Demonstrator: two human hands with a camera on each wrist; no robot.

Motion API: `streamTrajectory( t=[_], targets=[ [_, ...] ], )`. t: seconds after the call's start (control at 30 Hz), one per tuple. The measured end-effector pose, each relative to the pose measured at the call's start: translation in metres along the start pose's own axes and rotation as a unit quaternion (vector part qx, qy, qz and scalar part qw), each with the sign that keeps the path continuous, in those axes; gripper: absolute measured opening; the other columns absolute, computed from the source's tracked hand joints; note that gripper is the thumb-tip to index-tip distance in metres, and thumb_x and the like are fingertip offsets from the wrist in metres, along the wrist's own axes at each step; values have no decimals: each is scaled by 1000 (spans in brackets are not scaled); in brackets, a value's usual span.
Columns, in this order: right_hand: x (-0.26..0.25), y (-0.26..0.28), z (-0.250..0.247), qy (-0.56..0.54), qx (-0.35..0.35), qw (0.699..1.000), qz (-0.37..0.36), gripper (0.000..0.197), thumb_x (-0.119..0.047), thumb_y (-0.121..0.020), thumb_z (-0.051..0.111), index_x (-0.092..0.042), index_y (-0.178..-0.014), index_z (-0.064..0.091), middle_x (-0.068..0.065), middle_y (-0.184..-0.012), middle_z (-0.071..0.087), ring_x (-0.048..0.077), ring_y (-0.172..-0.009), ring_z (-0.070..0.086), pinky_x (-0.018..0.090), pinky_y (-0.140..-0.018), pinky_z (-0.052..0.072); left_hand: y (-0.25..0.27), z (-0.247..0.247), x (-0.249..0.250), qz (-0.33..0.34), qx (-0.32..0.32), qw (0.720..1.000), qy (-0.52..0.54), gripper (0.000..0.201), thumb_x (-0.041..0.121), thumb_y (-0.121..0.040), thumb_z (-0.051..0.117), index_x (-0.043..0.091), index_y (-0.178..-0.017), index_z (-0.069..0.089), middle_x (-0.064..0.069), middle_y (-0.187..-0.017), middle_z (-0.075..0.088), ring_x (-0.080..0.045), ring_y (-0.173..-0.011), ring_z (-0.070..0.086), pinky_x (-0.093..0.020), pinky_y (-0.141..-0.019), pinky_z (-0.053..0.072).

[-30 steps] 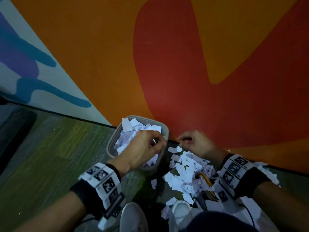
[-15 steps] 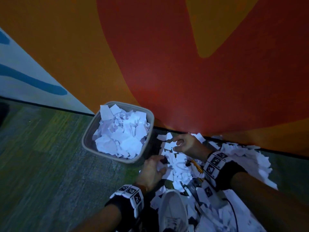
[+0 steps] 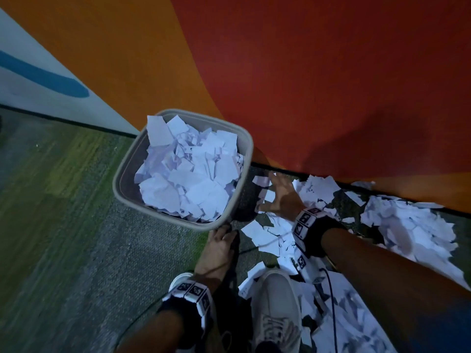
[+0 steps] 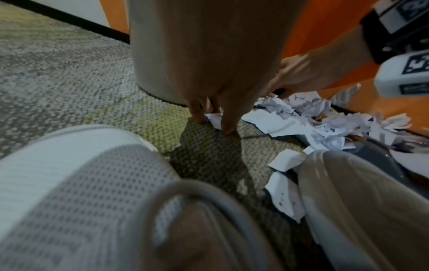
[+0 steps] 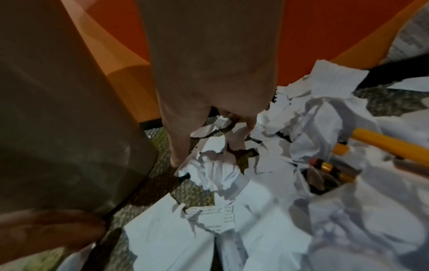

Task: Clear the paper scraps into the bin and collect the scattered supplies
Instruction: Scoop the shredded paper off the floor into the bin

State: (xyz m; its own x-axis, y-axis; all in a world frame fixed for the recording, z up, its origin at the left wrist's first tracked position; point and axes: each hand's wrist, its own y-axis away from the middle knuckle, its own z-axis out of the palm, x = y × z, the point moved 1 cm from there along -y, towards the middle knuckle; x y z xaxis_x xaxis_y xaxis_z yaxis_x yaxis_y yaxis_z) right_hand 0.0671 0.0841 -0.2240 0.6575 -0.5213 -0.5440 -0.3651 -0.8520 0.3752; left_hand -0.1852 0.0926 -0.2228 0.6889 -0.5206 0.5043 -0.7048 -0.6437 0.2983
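Spreading its fingers, the right hand (image 3: 281, 197) presses paper scraps (image 3: 275, 233) beside the bin (image 3: 244, 159). Left hand (image 3: 220, 242) fingertips (image 4: 226, 129), slightly apart, touch one scrap (image 4: 214, 118) on the carpet (image 4: 69, 73).

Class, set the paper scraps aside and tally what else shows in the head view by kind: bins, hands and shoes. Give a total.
bin: 1
hands: 2, the left hand and the right hand
shoes: 2, the left shoe and the right shoe
Total: 5
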Motion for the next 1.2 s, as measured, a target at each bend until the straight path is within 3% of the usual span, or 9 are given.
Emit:
streamTrajectory(
  t=[0.13,0.27,0.4,0.6,0.73,0.8,0.9,1.07,1.2],
  targets=[
    [-5,-7,3,108,-16,994,1,105,-47,-68,84,-18,-153,29,14,-160,16,37,-145,15,48,-114,28,-3,5,-9,31,-3,996,-79,40,7,-86,55,14,-125,60,-8,-132,53,-34,-116,48,-43,-94,52],
    [-10,-6,6,109,-6,993,-35,62,-32,-78,79,-16,-134,56,13,-135,40,34,-124,35,39,-102,36,-4,7,-12,33,-36,993,-107,36,11,-90,51,17,-125,57,-6,-130,50,-31,-121,44,-38,-96,49],
    [-12,-8,7,61,1,998,-7,17,-8,-86,63,-8,-103,67,14,-114,57,33,-109,53,37,-92,45,-8,6,-7,18,-37,992,-119,16,21,-94,55,24,-109,59,1,-113,54,-24,-106,55,-37,-72,54],
    [12,8,-1,-38,15,999,-6,38,1,-72,54,-29,-49,48,-1,-59,52,12,-55,49,27,-62,38,-29,-8,37,34,10,999,-24,18,6,-93,52,17,-106,60,-9,-103,61,-33,-86,66,-47,-71,53],
    [21,30,-11,29,-9,1000,-6,21,-37,-77,81,-23,-86,68,4,-95,66,12,-88,63,31,-81,51,-43,2,49,6,-37,999,-35,47,22,-94,60,23,-138,44,-7,-130,46,-28,-98,61,-45,-81,57],
    [23,43,-5,103,-86,991,-19,66,-53,-74,79,-24,-129,55,12,-132,48,32,-117,50,48,-98,48,-42,10,53,-11,-70,994,-83,78,43,-87,68,20,-150,28,-11,-146,33,-34,-125,44,-48,-96,51],
    [16,56,8,170,-111,979,-1,70,-45,-81,75,-31,-142,44,6,-145,23,34,-131,29,50,-103,42,-41,17,55,-12,-92,987,-134,94,51,-80,72,18,-152,22,-13,-151,24,-41,-139,24,-52,-109,39],
    [12,52,27,72,-114,991,-1,37,-6,-88,65,-6,-124,58,15,-144,43,27,-131,43,31,-104,38,-45,20,53,-7,-71,996,-60,51,23,-91,65,11,-136,45,-13,-136,42,-37,-116,50,-47,-91,49],
    [9,32,12,-53,16,995,79,16,-5,-87,57,-14,-74,61,28,-93,60,23,-62,54,35,-60,47,-48,21,48,-11,-29,999,23,22,1,-91,54,4,-111,64,-16,-111,57,-34,-92,62,-46,-78,52]
  ],
)
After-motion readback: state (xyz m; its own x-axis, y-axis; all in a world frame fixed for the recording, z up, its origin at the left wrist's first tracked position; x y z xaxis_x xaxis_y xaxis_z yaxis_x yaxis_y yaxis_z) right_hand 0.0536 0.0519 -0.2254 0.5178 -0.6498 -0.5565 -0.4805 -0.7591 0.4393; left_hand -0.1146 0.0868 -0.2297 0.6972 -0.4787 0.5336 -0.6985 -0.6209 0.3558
